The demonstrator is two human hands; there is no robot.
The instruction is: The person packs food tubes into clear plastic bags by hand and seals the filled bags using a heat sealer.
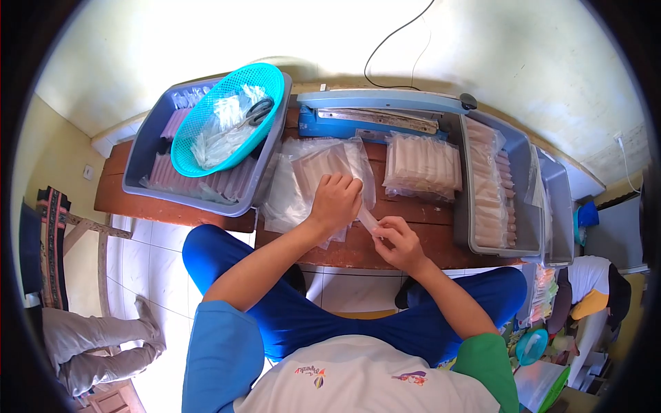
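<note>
My left hand (336,199) is closed at the near edge of a clear plastic bag (318,164) that has pale pinkish sticks inside. Its fingertips are partly hidden from above. Between the thumb and fingers of my right hand (401,244) is the end of a slim, pale plastic-wrapped stick (367,219), whose other end reaches to my left hand. More flat clear bags (279,199) lie under the filled one. Just right of them sits a packed bag of sticks (423,165). Behind stands a blue bag sealer (385,103) with its long arm lowered.
A grey bin (131,165) of wrapped sticks stands left, with a turquoise basket (180,155) of plastic pieces and scissors (260,111) on it. Further grey bins (525,227) of sticks line the right. People sit at the lower left and far right.
</note>
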